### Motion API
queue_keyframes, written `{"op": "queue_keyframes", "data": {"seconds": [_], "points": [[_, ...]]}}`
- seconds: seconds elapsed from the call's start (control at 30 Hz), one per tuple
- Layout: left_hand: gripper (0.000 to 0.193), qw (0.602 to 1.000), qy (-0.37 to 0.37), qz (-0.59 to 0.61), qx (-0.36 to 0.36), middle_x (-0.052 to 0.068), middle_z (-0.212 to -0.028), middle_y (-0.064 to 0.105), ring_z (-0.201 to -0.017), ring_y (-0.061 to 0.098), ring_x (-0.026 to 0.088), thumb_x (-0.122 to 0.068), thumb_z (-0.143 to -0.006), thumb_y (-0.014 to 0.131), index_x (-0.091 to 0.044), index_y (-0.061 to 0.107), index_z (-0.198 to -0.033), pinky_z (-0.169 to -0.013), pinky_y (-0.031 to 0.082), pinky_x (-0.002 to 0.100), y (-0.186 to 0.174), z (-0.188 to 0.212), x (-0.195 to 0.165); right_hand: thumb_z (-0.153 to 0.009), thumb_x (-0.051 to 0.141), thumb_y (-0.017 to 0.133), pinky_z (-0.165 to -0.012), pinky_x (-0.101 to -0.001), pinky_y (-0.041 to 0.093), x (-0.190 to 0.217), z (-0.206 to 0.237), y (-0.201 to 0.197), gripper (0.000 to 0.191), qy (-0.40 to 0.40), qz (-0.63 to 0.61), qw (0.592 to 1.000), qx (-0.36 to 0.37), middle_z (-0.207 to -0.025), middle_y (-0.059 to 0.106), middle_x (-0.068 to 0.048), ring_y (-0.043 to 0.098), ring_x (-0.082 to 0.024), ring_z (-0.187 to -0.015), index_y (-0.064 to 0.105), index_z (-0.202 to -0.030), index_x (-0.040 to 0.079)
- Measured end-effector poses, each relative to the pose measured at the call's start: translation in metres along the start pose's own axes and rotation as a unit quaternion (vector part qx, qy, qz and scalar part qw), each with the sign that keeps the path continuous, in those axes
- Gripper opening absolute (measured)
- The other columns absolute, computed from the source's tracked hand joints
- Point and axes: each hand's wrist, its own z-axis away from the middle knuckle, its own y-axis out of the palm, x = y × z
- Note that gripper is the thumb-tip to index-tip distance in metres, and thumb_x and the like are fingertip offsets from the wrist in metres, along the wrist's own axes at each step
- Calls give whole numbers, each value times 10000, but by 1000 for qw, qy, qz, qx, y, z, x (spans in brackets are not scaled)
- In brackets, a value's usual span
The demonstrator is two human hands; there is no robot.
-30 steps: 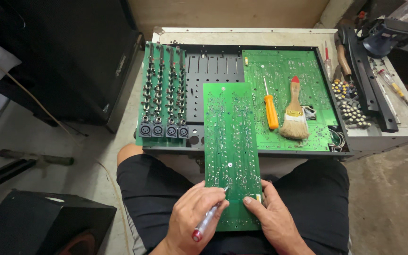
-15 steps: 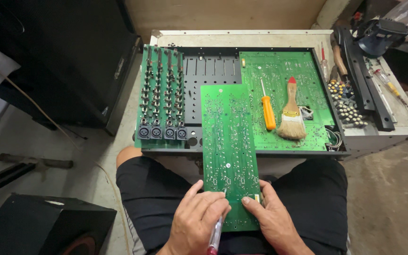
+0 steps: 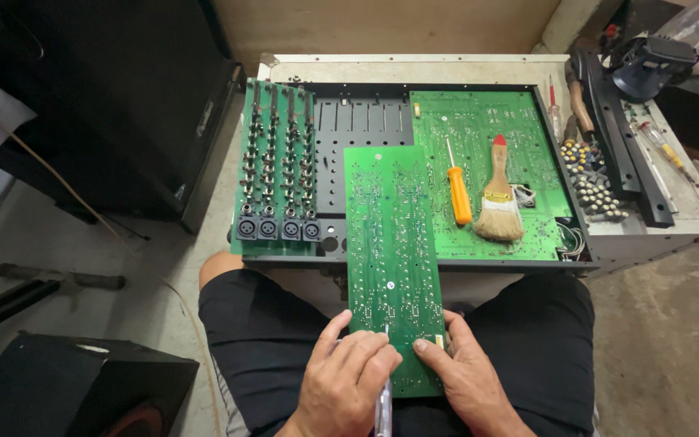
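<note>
The long green circuit board [image 3: 390, 259] lies with its near end on the person's lap and its far end on the opened mixer chassis [image 3: 479, 73]. It looks light, stiff and fragile, best held by its bare edges. The left hand [image 3: 345, 384] is clenched around a pen-like tool [image 3: 383, 405]; the right hand [image 3: 467, 376] presses released fingers onto the board's corner. An orange screwdriver [image 3: 456, 190] and a paintbrush [image 3: 498, 198] lie beyond.

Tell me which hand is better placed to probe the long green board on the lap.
Left. The left hand holds the pen-like tool, tip at the long green board. The right hand only steadies its edge.
</note>
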Motion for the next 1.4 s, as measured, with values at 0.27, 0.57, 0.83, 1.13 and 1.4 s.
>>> {"op": "queue_keyframes", "data": {"seconds": [0.27, 0.57, 0.83, 1.13, 1.4], "points": [[180, 1000, -4, -4, 0, 102, -1046, 690, -1003, 716, 249, -132, -892, 726, -51, 654, -1035, -1079, 466, 549, 0, 0, -1, -901, 95, 657, -846, -308, 554, 1, 0, -1, 479, -9, 32, 999, -6, -1099, 719, -101, 672, -133, -976, 518, -1354, 29], [186, 1000, -11, 8, -13, 101, -1020, 697, -971, 728, 247, -125, -872, 745, -58, 649, -1016, -1062, 481, 541, -1, -2, 0, -896, 96, 657, -884, -311, 548, 5, 2, 0, 494, -12, 37, 999, -2, -1143, 716, -114, 673, -142, -1019, 509, -1361, 21], [216, 1000, -8, 7, -19, 107, -1025, 703, -964, 734, 250, -109, -852, 763, -48, 652, -1028, -1051, 492, 530, -1, -3, 2, -896, 103, 653, -890, -311, 547, 7, 3, 1, 506, -4, 32, 999, -4, -1151, 718, -108, 674, -139, -1024, 502, -1374, 28], [238, 998, -43, 35, -42, 102, -997, 711, -920, 728, 249, -83, -847, 809, -49, 639, -1011, -998, 526, 507, -2, -7, 2, -899, 104, 656, -886, -308, 547, 5, 2, 0, 493, -10, 34, 999, 0, -1129, 722, -101, 677, -133, -1010, 508, -1363, 26], [220, 980, -125, 154, -23, 84, -964, 730, -907, 722, 316, -38, -831, 792, -69, 637, -986, -942, 560, 439, -13, -17, 8, -905, 107, 657, -875, -302, 543, 6, 2, 1, 476, -9, 30, 999, 4, -1112, 722, -99, 672, -130, -999, 517, -1353, 26]]}}
